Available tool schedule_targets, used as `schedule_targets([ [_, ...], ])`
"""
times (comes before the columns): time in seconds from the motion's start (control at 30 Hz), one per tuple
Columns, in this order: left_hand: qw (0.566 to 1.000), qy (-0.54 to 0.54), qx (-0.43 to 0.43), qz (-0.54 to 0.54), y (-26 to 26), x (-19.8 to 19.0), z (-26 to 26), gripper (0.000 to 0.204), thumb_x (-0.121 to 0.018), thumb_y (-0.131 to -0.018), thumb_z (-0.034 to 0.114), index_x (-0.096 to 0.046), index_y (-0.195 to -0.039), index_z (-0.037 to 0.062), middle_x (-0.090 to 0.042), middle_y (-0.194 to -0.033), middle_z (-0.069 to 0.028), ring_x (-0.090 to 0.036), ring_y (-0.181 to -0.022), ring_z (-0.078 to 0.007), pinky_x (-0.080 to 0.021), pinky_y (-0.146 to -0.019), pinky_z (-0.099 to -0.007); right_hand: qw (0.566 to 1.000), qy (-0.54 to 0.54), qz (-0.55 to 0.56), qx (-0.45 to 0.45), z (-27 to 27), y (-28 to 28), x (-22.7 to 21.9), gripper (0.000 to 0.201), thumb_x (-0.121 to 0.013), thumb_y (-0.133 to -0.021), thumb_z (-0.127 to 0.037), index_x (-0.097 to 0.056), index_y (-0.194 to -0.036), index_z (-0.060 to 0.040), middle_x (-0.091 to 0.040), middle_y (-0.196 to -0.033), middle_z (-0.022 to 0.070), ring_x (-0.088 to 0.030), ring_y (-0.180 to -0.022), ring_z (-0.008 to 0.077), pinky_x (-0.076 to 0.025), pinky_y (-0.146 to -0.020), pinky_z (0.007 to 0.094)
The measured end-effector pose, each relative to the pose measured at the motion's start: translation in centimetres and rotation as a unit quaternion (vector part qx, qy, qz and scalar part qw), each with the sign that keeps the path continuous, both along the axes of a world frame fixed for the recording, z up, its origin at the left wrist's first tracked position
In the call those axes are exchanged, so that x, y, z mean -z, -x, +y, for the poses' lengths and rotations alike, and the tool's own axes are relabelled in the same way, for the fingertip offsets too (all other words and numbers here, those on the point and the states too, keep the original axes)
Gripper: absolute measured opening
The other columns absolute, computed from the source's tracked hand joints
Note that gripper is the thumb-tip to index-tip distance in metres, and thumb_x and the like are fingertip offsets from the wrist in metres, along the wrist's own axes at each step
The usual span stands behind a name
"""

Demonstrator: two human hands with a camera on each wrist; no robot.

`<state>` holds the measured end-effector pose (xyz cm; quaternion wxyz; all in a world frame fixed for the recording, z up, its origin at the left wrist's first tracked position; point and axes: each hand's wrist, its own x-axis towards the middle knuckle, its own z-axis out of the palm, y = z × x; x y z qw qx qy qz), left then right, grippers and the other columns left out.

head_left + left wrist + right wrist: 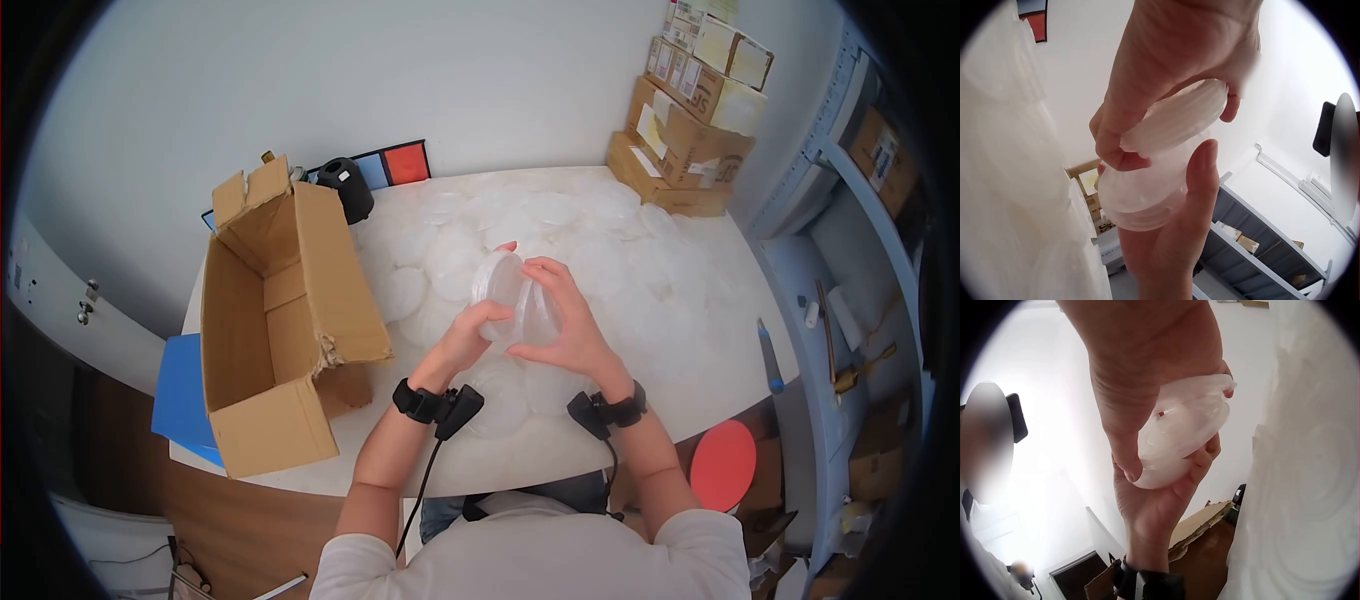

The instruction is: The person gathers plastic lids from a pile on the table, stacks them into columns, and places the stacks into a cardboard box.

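Above the middle of the table, my left hand [472,335] grips a stack of round, clear plastic lids [490,280], held on edge. Facing it, my right hand [578,325] holds more clear round lids [542,318] between spread thumb and fingers. The two bunches lean close together, rims overlapping in the left wrist view, where the left-hand stack [1179,119] shows several layered rims. In the right wrist view, the right thumb presses along the edge of its lids [1185,428]. Many similar loose lids [455,262] cover the white table beneath both hands.
An open cardboard box [345,270] stands at the table's left, beside a black cylindrical object [346,190]. Stacked cartons [690,130] fill the back right corner. A blue-handled tool [770,357] lies by the right edge, near a red round seat [723,465] and grey shelving [820,300].
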<state>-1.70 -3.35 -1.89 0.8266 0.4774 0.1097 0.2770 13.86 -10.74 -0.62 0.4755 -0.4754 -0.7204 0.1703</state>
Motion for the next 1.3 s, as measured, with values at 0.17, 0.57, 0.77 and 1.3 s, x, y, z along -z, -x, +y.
schedule_targets([
  [0.17,0.996,-0.079,-0.011,0.049,-0.6,0.2,0.0,0.080,-0.057,-0.077,0.039,-0.010,-0.139,0.0202,-0.023,-0.135,-0.0081,-0.024,-0.126,-0.0238,-0.028,-0.099,-0.0388,0.997,-0.058,0.057,0.000,0.3,-0.2,-0.1,0.084,-0.081,-0.054,-0.022,-0.039,-0.125,-0.0094,-0.036,-0.127,0.0111,-0.037,-0.118,0.0275,-0.033,-0.097,0.0391],
  [0.57,0.994,-0.104,0.030,0.034,-1.1,1.9,-0.4,0.088,-0.058,-0.077,0.050,-0.008,-0.138,0.0115,-0.022,-0.136,-0.0090,-0.026,-0.125,-0.0232,-0.031,-0.098,-0.0383,0.996,-0.054,0.056,-0.037,0.3,-0.1,0.0,0.084,-0.082,-0.053,-0.025,-0.041,-0.125,-0.0113,-0.034,-0.130,0.0104,-0.036,-0.120,0.0282,-0.033,-0.097,0.0399],
  [0.77,0.995,-0.059,0.010,0.083,-0.9,0.1,-1.0,0.084,-0.061,-0.077,0.039,-0.010,-0.138,0.0110,-0.027,-0.133,-0.0097,-0.031,-0.122,-0.0231,-0.035,-0.095,-0.0372,0.999,-0.038,0.020,-0.023,0.3,0.1,0.7,0.090,-0.083,-0.051,-0.033,-0.039,-0.126,-0.0106,-0.033,-0.131,0.0109,-0.032,-0.122,0.0287,-0.031,-0.099,0.0406],
  [1.3,0.996,-0.052,0.029,0.073,-2.0,2.0,-0.8,0.092,-0.062,-0.073,0.024,0.000,-0.139,0.0149,-0.016,-0.138,-0.0121,-0.015,-0.131,-0.0258,-0.020,-0.104,-0.0397,0.998,-0.032,-0.040,-0.035,0.5,1.7,2.5,0.108,-0.065,-0.065,-0.057,-0.005,-0.139,-0.0075,-0.003,-0.144,0.0180,-0.004,-0.133,0.0341,-0.008,-0.105,0.0482],
])
